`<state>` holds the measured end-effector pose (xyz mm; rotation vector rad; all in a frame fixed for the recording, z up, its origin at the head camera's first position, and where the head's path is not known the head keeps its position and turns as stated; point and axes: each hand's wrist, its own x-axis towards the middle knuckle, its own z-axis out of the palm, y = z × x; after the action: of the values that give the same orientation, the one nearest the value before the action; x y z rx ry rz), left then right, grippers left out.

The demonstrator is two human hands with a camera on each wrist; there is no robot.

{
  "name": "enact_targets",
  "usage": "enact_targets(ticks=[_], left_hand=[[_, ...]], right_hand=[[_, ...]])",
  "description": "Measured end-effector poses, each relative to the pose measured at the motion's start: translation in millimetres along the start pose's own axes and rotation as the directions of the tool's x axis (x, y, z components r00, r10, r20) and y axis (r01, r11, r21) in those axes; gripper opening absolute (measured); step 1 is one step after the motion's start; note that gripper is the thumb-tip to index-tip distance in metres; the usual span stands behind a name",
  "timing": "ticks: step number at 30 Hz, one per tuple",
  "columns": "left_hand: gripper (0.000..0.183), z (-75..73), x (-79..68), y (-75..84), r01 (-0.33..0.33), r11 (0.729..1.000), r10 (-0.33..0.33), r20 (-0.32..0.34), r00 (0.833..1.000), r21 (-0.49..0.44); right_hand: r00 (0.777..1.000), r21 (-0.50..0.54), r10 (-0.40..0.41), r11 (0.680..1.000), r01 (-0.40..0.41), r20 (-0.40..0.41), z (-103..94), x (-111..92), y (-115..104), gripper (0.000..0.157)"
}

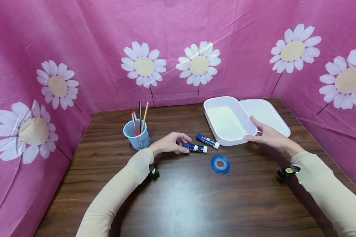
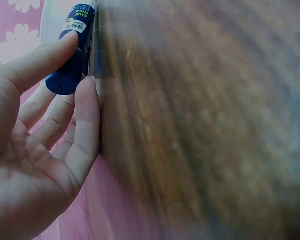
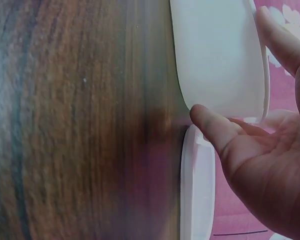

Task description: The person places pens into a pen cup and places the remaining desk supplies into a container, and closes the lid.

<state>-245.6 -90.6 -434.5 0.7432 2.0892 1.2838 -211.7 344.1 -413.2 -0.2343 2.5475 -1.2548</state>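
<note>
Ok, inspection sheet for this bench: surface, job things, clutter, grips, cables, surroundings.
Surface: dark-brown wood-grain tabletop, reflecting light.
Job things: dark-blue cylindrical glue stick with a white end; matching second glue stick lying just beyond it; open white rectangular box; flat white rectangular lid on its right.
Clutter: flat, round blue tape roll; light-blue mesh cup of pens.
Grips: left grip pinches the first glue stick; right grip holds the box's near right corner.
Cables: nothing seen.
Surroundings: pink fabric backdrop with white daisies.
</note>
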Motion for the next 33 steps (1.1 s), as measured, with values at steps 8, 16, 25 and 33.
enact_targets(ticks=[8, 16, 25, 33], left_hand=[[0.038, -0.8, 0.6, 0.9, 0.076, 0.997, -0.075, 0.010, 0.997, -0.032], [0.034, 5.3, 3.2, 4.3, 0.138, 0.987, -0.134, 0.041, 0.990, -0.084], [0.035, 2.1, 3.7, 11.7, 0.128, 0.970, -0.111, 0.093, 0.990, -0.207], [0.036, -6.4, 9.9, 30.8, 0.080, 0.930, -0.065, 0.054, 0.996, -0.359]], right_hand=[[0.998, 0.000, 0.012, 1.000, -0.012, -0.056, 4.8, -4, -5, 0.106], [0.998, 0.082, 0.019, 0.997, -0.014, -0.065, 12.5, -10, -6, 0.106], [0.996, 0.007, -0.016, 1.000, 0.017, -0.087, 16.8, -16, -10, 0.105], [0.997, -0.028, 0.001, 1.000, -0.003, -0.082, 19.3, -19, -13, 0.105]])
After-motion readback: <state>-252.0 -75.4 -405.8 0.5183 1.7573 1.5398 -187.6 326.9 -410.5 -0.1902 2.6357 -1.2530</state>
